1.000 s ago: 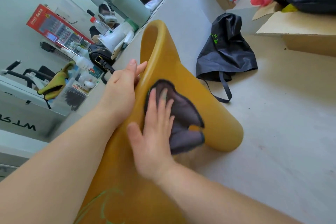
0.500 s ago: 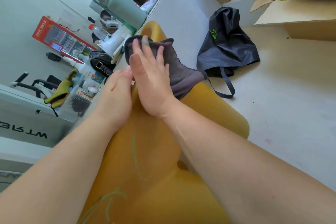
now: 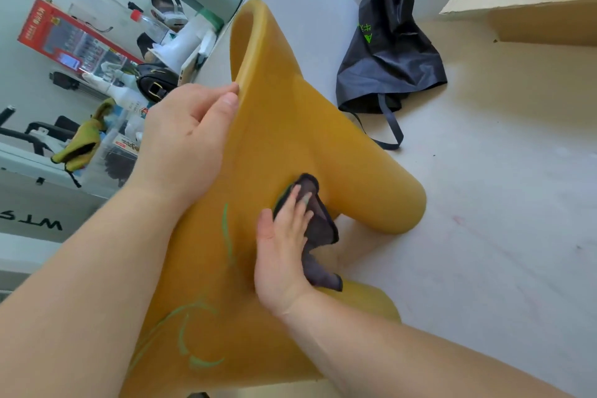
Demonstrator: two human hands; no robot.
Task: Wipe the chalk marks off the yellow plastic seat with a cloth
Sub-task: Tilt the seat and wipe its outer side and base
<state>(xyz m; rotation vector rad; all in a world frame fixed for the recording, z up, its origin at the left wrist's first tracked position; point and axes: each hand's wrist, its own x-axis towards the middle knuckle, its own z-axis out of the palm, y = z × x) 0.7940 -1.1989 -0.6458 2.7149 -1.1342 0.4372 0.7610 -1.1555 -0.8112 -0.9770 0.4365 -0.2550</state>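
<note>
Head view: right hand (image 3: 284,245), fingers straight and flat, has swept the cloth (image 3: 319,229) from the seat (image 3: 290,126) top to mid-seat. Left hand (image 3: 190,139) fingers clamp the seat edge. Green chalk marks (image 3: 227,229) lower on the seat remain.

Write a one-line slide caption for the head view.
Right hand presses dark cloth on yellow seat; left hand grips its edge; green chalk marks nearby.

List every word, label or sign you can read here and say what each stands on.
"WTS": black letters on the white panel, turned round and cut by the frame edge.
Black bag: green print, too blurred to read.
Red box: yellow print, too small to read.
Spray bottle: label too small to read.
Yellow seat: only green chalk marks, no text.
</note>
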